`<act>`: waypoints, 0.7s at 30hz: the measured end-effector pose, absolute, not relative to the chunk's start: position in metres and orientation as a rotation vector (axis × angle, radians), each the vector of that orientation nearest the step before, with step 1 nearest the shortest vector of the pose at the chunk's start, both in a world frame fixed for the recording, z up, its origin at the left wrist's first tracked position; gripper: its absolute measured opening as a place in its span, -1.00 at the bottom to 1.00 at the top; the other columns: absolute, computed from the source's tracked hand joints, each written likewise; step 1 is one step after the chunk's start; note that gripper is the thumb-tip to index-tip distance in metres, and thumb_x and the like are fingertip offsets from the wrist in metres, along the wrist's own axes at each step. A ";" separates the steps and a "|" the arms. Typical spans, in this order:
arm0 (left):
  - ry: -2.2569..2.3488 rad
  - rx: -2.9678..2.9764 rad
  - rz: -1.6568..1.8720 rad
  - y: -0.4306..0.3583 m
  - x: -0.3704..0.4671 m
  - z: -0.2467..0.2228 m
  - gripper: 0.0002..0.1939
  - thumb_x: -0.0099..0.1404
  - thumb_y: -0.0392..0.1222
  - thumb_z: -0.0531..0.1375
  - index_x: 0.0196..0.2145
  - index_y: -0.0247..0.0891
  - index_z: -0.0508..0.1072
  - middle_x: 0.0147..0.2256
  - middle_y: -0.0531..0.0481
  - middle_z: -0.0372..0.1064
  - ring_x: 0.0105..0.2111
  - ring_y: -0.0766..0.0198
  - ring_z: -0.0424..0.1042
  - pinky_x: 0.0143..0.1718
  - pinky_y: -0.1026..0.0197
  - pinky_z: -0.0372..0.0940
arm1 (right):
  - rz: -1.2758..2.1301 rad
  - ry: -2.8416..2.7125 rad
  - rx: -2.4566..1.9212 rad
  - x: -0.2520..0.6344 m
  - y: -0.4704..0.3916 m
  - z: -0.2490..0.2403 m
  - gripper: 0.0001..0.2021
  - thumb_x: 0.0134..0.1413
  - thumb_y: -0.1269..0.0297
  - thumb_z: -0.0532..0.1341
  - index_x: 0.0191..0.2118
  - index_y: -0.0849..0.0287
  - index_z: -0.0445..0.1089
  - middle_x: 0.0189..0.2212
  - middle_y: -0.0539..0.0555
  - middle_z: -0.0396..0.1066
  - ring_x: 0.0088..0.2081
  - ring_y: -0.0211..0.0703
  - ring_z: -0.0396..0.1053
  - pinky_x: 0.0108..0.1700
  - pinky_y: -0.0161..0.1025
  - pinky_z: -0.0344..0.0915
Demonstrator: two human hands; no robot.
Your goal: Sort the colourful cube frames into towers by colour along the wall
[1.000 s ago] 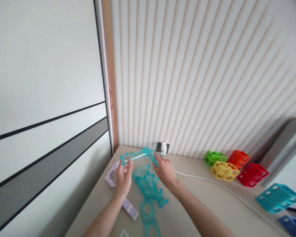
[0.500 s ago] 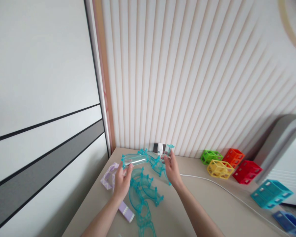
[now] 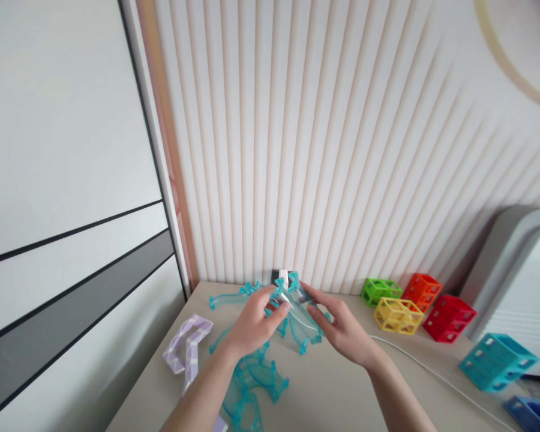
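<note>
In the middle, above the table, my left hand has its thumb and fingers closed round the near side of a clear teal plastic track piece. That piece slants down to the right between my hands. Facing it, my right hand has thumb and fingers closed on a small clear piece, mostly hidden among the others. A long teal track piece lies behind my left hand. Several curved teal track pieces lie in a heap nearer to me, partly covered by my left forearm.
A lilac folded puzzle snake lies at the left. Green, yellow, orange, red, teal and blue frame blocks stand at the right. A white cable crosses the table; a ribbed wall rises behind.
My hands have come closer together, my left moving right. The track piece by my left hand now slants between both hands. The view has shifted slightly.
</note>
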State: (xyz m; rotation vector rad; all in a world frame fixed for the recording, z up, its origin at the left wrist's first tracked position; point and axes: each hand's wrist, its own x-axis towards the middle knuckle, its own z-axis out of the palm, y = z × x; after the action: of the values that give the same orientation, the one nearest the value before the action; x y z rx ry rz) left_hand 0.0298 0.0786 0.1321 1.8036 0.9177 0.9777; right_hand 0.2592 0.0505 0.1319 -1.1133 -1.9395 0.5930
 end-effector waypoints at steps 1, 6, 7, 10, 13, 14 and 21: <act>0.938 1.811 0.986 0.077 0.034 0.135 -0.69 0.42 0.06 0.17 -0.09 -0.19 0.52 -0.16 -0.06 0.55 -0.18 0.13 0.51 -0.13 0.17 0.38 | 0.593 -1.943 -1.111 0.261 0.048 0.134 -0.52 0.42 0.09 0.12 0.34 0.10 0.30 0.20 0.20 0.46 0.18 0.07 0.44 0.23 0.02 0.35; 0.907 1.750 1.030 0.071 0.043 0.137 -0.68 0.42 0.05 0.19 -0.03 -0.18 0.55 -0.21 -0.03 0.55 -0.21 0.17 0.50 -0.16 0.22 0.37 | 0.618 -1.982 -1.106 0.263 0.039 0.141 -0.54 0.44 0.14 0.11 0.36 0.08 0.28 0.26 0.20 0.39 0.26 0.08 0.37 0.28 0.02 0.30; 0.895 1.722 1.038 0.070 0.043 0.136 -0.69 0.42 0.05 0.20 -0.05 -0.18 0.55 -0.21 -0.03 0.56 -0.21 0.18 0.50 -0.16 0.23 0.37 | 0.615 -1.988 -1.109 0.262 0.038 0.142 -0.54 0.44 0.15 0.11 0.36 0.08 0.27 0.26 0.20 0.39 0.26 0.08 0.36 0.29 0.03 0.29; 0.888 1.636 1.055 0.069 0.045 0.134 -0.70 0.41 0.06 0.22 -0.11 -0.21 0.56 -0.25 -0.03 0.56 -0.23 0.19 0.51 -0.19 0.25 0.36 | 0.605 -1.996 -1.122 0.257 0.036 0.144 -0.53 0.45 0.16 0.09 0.38 0.10 0.24 0.27 0.22 0.37 0.28 0.08 0.35 0.30 0.04 0.28; 0.880 1.593 1.109 0.069 0.049 0.133 -0.70 0.41 0.06 0.22 -0.17 -0.23 0.57 -0.28 -0.03 0.57 -0.27 0.19 0.51 -0.18 0.25 0.36 | 0.619 -1.998 -1.121 0.254 0.035 0.142 -0.49 0.44 0.15 0.12 0.40 0.10 0.19 0.29 0.23 0.35 0.28 0.08 0.34 0.31 0.04 0.26; 0.875 1.590 1.130 0.068 0.050 0.132 -0.71 0.41 0.04 0.22 -0.17 -0.23 0.57 -0.27 -0.04 0.58 -0.26 0.18 0.52 -0.17 0.24 0.36 | 0.628 -1.987 -1.122 0.253 0.036 0.141 -0.47 0.42 0.14 0.15 0.41 0.09 0.18 0.29 0.22 0.35 0.28 0.08 0.34 0.31 0.04 0.27; 0.876 1.637 1.188 0.066 0.056 0.134 -0.74 0.41 0.00 0.22 -0.14 -0.21 0.59 -0.22 -0.04 0.58 -0.21 0.16 0.54 -0.14 0.23 0.39 | 0.683 -1.840 -1.184 0.246 0.040 0.135 -0.48 0.37 0.10 0.21 0.36 0.07 0.25 0.20 0.17 0.45 0.15 0.03 0.46 0.20 -0.04 0.40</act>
State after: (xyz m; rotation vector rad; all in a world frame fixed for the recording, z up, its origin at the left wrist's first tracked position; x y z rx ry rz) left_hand 0.0556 0.0661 0.1341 1.6368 0.8756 1.1881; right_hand 0.2463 0.0402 0.1352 -1.1835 -1.8398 0.6825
